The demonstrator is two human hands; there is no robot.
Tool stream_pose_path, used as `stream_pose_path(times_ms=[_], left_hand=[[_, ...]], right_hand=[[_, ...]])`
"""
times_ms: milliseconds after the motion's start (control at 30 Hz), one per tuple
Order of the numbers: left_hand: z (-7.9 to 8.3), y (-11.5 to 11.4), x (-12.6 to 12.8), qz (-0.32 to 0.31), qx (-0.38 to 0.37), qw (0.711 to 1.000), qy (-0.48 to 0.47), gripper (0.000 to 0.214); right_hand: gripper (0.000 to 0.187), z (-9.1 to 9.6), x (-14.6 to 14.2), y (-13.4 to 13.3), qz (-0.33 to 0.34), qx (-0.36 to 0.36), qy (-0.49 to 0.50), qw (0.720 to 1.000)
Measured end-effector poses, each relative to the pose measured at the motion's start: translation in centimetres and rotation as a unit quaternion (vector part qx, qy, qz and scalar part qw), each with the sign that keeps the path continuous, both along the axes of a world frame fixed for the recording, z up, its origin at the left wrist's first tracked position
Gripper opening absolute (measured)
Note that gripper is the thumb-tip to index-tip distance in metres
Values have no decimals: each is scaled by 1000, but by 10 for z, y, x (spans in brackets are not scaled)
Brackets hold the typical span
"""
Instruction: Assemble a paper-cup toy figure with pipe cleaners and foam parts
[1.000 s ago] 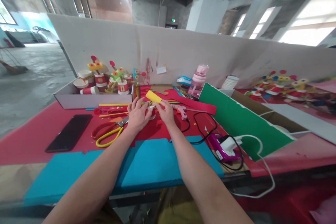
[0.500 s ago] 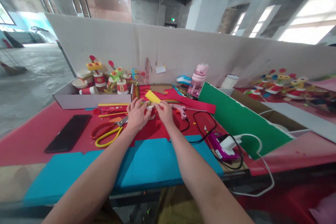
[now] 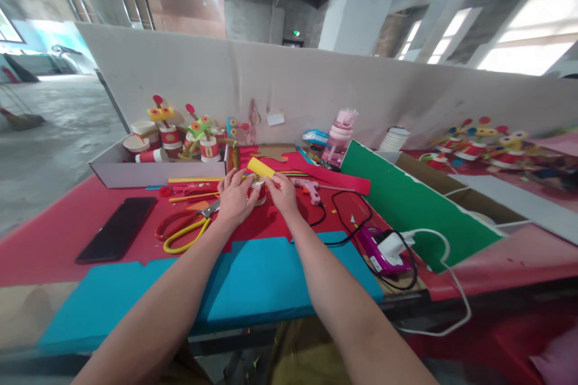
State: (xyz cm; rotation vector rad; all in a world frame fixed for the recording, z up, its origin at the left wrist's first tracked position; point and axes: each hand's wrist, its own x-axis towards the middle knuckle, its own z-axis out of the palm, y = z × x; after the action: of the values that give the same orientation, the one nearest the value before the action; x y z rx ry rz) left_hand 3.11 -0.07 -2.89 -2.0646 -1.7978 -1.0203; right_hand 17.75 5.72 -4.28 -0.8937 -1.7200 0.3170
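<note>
Head camera is showing, past the blue foam sheet (image 3: 253, 277) lying along the near edge of the table (image 3: 54, 240), the left hand (image 3: 232, 198) and right hand (image 3: 282, 194) meeting mid-table. The left fingers are wrapping the small paper cup (image 3: 258, 183) and the right fingertips are pinching the lower end of the yellow strip (image 3: 261, 167). The strip is rising just beyond both hands, its long axis slanting up-left toward the far edge, nearer the right hand; since the earlier frames, hands and strip are barely shifting.

Near edge: blue sheet (image 3: 271, 277), flat, open passage.
Left of left hand (image 3: 233, 197): scissors (image 3: 189, 228) just beside; phone (image 3: 118, 228) farther out.
Right of right hand (image 3: 283, 194): glue gun (image 3: 309, 189), cable (image 3: 347, 222) loops.
Behind: box (image 3: 153, 171).
Between the hands: cup (image 3: 258, 183), held by both.
</note>
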Motion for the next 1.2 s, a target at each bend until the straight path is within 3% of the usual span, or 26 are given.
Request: stream_pose_path(times_ms=[600, 1200], left_hand=[[3, -1, 0, -5, -7, 1000, 2, 41], [3, 0, -4, -6, 5, 1000, -7, 40]], right_hand=[[25, 2, 0, -1, -13, -7, 2, 1000], [22, 9, 0, -6, -18, 21, 94, 995]])
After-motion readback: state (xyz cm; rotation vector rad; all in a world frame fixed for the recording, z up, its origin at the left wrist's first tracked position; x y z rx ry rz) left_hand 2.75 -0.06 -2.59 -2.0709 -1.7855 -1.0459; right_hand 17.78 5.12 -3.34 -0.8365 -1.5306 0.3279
